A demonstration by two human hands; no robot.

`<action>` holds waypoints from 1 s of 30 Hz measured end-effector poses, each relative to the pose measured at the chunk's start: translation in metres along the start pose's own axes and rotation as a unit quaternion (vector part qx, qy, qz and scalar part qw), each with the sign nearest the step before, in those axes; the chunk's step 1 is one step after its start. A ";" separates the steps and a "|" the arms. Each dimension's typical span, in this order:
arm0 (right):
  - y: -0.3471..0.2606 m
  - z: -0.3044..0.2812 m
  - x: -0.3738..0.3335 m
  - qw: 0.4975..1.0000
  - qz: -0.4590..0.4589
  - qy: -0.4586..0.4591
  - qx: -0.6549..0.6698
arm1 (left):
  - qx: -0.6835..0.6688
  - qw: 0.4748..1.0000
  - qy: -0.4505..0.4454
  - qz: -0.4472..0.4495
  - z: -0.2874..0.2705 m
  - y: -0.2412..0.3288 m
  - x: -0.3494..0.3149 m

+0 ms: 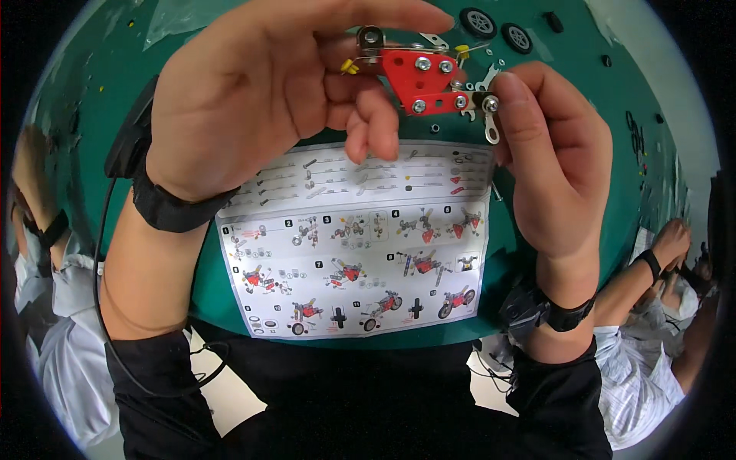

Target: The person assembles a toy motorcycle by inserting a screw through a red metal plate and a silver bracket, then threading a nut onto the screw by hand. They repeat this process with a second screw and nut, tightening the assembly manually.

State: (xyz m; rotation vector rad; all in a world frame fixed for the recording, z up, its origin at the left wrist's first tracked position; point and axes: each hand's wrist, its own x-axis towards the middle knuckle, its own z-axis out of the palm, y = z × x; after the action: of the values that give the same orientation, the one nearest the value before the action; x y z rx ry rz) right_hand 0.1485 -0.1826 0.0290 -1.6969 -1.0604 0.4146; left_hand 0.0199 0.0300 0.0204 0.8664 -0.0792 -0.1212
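A part-built toy motorcycle (422, 80), with red plates, silver screws and metal brackets, is held up over the table in both hands. My left hand (238, 100), palm showing, has curled fingers at the black bracket end; one finger stretches over the top. A yellow piece (349, 67) sticks out beside those fingers, and another yellow piece (462, 51) sits near the model's far right. Thumb and fingers of my right hand (560, 153) pinch the right end, by a screw and a small metal strip (491, 130) that hangs down. Some fingertips are hidden behind the model.
Below the hands, a printed instruction sheet (360, 199) lies on the green table (203, 287). Two black wheels (478, 24), a small flat wrench (486, 77), a nut (435, 129) and a clear plastic bag (176, 19) lie beyond. Other people's arms (663, 249) show at both sides.
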 end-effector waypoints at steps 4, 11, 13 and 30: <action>0.002 -0.001 0.000 0.999 -0.018 0.004 -0.036 | 0.031 0.996 0.077 -0.026 0.016 0.003 0.002; -0.001 0.005 -0.002 0.997 -0.056 0.011 -0.061 | 0.128 0.987 0.091 0.023 0.011 0.004 -0.004; -0.001 0.006 -0.003 0.999 -0.041 0.033 -0.004 | 0.140 0.986 0.080 0.028 0.010 0.005 0.000; -0.002 0.008 -0.009 0.998 -0.040 0.002 -0.052 | 0.219 0.969 0.079 0.082 0.009 -0.003 0.001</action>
State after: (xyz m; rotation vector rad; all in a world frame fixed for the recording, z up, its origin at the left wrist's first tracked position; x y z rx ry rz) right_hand 0.1368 -0.1851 0.0257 -1.7395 -1.1619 0.3091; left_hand 0.0194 0.0208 0.0237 1.3045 -0.0265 0.1261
